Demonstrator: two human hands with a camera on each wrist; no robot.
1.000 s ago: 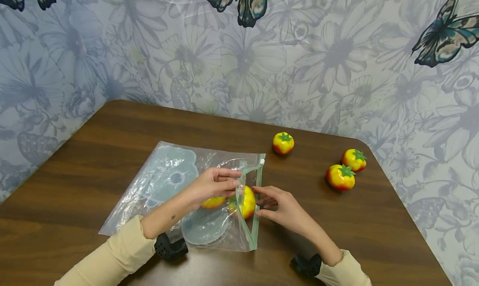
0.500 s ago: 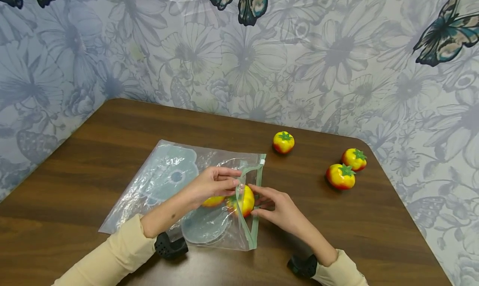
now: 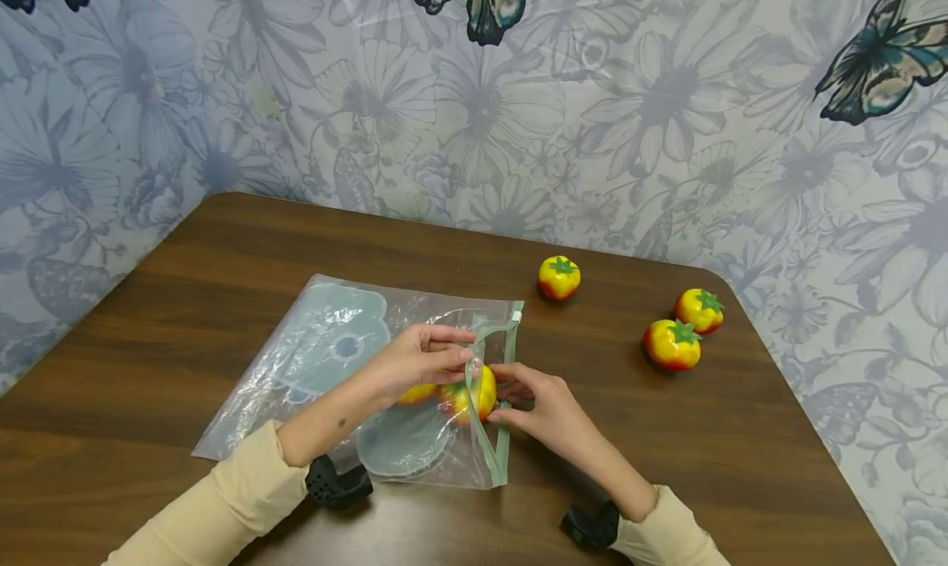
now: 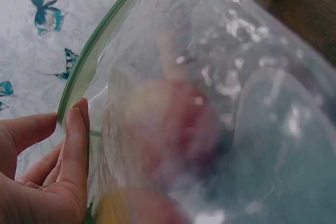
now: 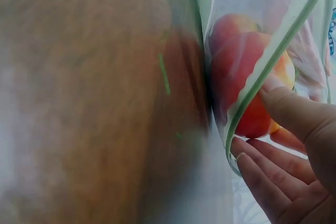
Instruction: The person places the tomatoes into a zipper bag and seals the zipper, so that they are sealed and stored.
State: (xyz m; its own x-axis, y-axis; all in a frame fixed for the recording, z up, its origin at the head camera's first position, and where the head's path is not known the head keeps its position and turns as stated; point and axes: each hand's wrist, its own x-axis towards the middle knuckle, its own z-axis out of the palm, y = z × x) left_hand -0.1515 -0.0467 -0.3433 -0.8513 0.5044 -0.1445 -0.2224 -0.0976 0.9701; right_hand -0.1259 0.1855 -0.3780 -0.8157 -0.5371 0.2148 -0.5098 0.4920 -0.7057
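Note:
A clear zip bag [image 3: 252, 401] with a pale green zip edge [image 4: 97, 38] lies flat, its mouth toward the right. My left hand [image 3: 422, 359] reaches over the bag and pinches the upper lip of the mouth, lifting it. In the mouth sits a yellow-and-red toy tomato [image 3: 485, 392]. My right hand [image 3: 544, 401] grips that tomato with thumb and fingers, the fingertips inside the mouth in the right wrist view [image 5: 294, 156]. Another toy tomato [image 3: 417, 394] is deeper in the bag, partly hidden by my left hand.
One toy tomato [image 3: 559, 278] stands near the table's back edge. Two others, a nearer one [image 3: 671, 345] and a farther one [image 3: 699, 311], sit close together at the right. The wooden table [image 3: 148, 344] meets a flowered, butterfly-patterned wall covering [image 3: 481, 138].
My right hand has moved a little left, pushing the toy tomato farther into the bag. My left hand keeps hold of the bag's lip.

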